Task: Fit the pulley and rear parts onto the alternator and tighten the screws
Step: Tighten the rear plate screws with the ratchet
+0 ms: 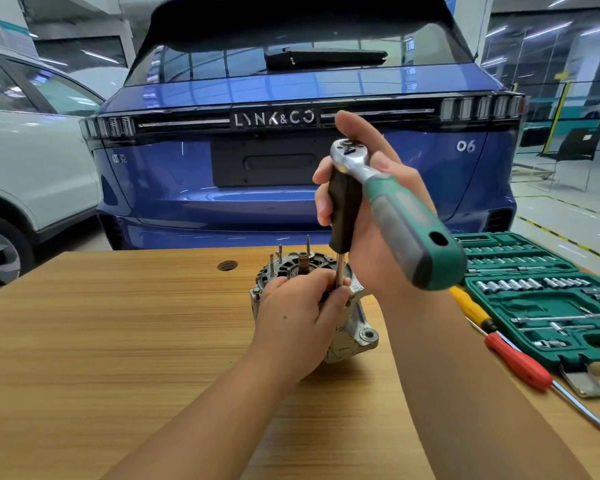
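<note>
The silver alternator (359,327) stands rear end up on the wooden table (118,323), with its shaft and several thin studs pointing upward. My left hand (298,313) rests on its housing and pinches the metal shaft of a black-handled driver (343,209) near the tip. My right hand (368,209) grips that black handle, held upright over the alternator's right side. A ratchet wrench (395,209) with a green and grey handle is fixed on top of the driver and sticks out toward me. The driver's tip is hidden behind my left fingers.
An open green socket set case (541,299) lies at the table's right. In front of it lie a yellow-handled (471,306) and a red-handled screwdriver (520,362). A blue car (291,161) is parked just behind the table, a white car (32,168) at left.
</note>
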Tool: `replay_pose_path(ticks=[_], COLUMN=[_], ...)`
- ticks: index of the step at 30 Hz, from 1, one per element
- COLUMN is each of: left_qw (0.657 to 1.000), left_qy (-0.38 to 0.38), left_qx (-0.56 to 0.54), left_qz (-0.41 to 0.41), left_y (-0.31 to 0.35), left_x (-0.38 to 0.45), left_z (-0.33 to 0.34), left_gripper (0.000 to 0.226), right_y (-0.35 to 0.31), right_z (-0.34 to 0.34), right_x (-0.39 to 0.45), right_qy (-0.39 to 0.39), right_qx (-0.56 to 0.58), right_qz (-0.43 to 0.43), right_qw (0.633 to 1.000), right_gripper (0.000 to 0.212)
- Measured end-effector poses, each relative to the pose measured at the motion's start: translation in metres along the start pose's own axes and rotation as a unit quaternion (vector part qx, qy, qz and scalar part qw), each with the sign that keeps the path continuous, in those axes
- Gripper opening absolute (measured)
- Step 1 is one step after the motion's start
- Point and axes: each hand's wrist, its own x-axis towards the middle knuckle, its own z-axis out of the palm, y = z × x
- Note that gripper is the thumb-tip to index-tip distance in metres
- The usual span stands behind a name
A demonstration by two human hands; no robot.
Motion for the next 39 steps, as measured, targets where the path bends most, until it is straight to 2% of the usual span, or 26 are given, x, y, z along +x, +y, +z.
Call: replay_pose_path(ticks=[3, 5, 9, 11, 14, 15, 18, 20, 23, 27, 30, 37, 39], left_qw=[0.999, 1.000, 1.000, 1.000, 1.000, 1.000, 1.000, 1.000, 1.000, 0.999, 0.998, 1.000, 1.000], left_qy=[-0.009, -0.006, -0.011, -0.012, -0.004, -0.001, -0.006, -0.008, -0.015, -0.025, -0.033, -0.001, 0.003], left_qx=[-0.034, -0.025, 0.009, 0.009, 0.001, -0.001, 0.005, -0.004, 0.007, -0.033, -0.038, -0.019, 0.007], left_qz=[-0.007, -0.007, 0.000, -0.003, -0.007, -0.009, -0.012, -0.019, -0.026, -0.032, -0.031, -0.004, -0.003], left_y=[-0.003, -0.005, -0.007, -0.007, -0.007, -0.006, -0.004, -0.003, -0.003, -0.001, -0.002, -0.007, -0.008], left_x=[-0.001, -0.001, -0.001, -0.001, 0.000, -0.001, -0.001, 0.000, 0.000, -0.003, -0.002, -0.001, 0.000], left_z=[0.000, 0.001, 0.003, 0.004, 0.004, 0.004, 0.003, 0.002, 0.001, -0.001, -0.001, 0.003, 0.005], left_gripper=[0.017, 0.016, 0.024, 0.026, 0.022, 0.020, 0.015, 0.016, 0.022, 0.011, 0.013, 0.029, 0.031], right_y=[-0.001, -0.002, -0.002, -0.003, -0.007, -0.008, -0.004, -0.001, -0.001, -0.003, -0.005, -0.005, -0.006], right_z=[0.005, 0.008, 0.012, 0.010, 0.007, 0.007, 0.011, 0.014, 0.013, 0.007, 0.004, 0.003, 0.006], right_x=[-0.001, -0.003, -0.004, -0.003, -0.004, -0.005, -0.006, -0.006, -0.007, -0.006, -0.007, -0.004, -0.005], right_qy=[0.015, 0.035, 0.160, 0.188, 0.114, 0.084, 0.042, 0.033, 0.012, -0.010, -0.055, -0.004, 0.031], right_qx=[-0.002, -0.003, -0.150, -0.182, -0.114, -0.103, -0.146, -0.154, -0.102, -0.026, 0.031, -0.019, -0.028], right_qz=[0.018, 0.019, -0.041, -0.042, 0.014, 0.010, -0.074, -0.091, -0.063, -0.014, 0.010, 0.034, 0.025], right_qw=[1.000, 0.999, 0.975, 0.964, 0.987, 0.991, 0.986, 0.983, 0.993, 1.000, 0.998, 0.999, 0.999], right_gripper=[0.033, 0.032, 0.027, 0.029, 0.015, 0.019, 0.032, 0.035, 0.041, 0.050, 0.051, 0.035, 0.030])
